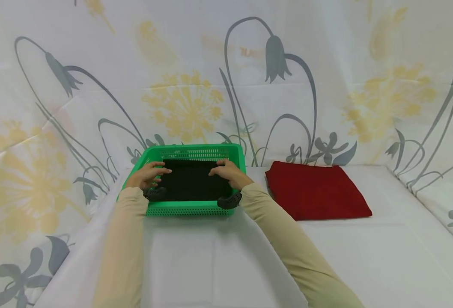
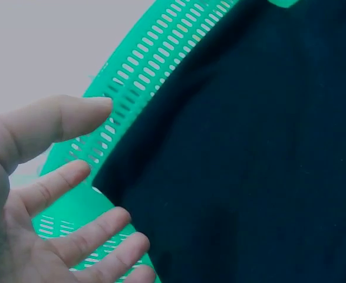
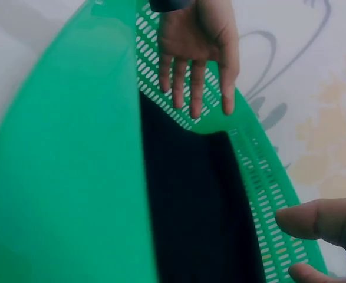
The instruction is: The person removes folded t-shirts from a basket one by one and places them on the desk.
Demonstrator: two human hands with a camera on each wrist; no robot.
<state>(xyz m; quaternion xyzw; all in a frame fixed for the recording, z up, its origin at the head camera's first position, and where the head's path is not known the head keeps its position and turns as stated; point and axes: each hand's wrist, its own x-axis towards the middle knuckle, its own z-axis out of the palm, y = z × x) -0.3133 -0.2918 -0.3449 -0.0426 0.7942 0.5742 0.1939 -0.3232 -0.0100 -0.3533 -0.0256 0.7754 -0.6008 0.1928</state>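
A folded black cloth [image 1: 192, 182] lies flat inside a green plastic basket [image 1: 188, 204] with slotted walls. My left hand [image 1: 147, 174] is over the basket's left side, its fingers spread and relaxed beside the cloth's edge. In the left wrist view, the left hand [image 2: 72, 218] has thumb and fingers apart with nothing between them. Over the basket's right side, my right hand [image 1: 229, 172] has loosely bent fingers and holds nothing. The right wrist view shows its thumb [image 3: 320, 221] near the slotted wall, with the left hand [image 3: 199, 56] across the basket, fingers extended.
To the right of the basket, a folded dark red cloth [image 1: 317, 190] lies on the white-covered table [image 1: 219, 256]. A flower-printed curtain [image 1: 195, 51] hangs behind and along the sides. Dark wrist devices [image 1: 229, 200] sit at both wrists, close to the basket's front rim.
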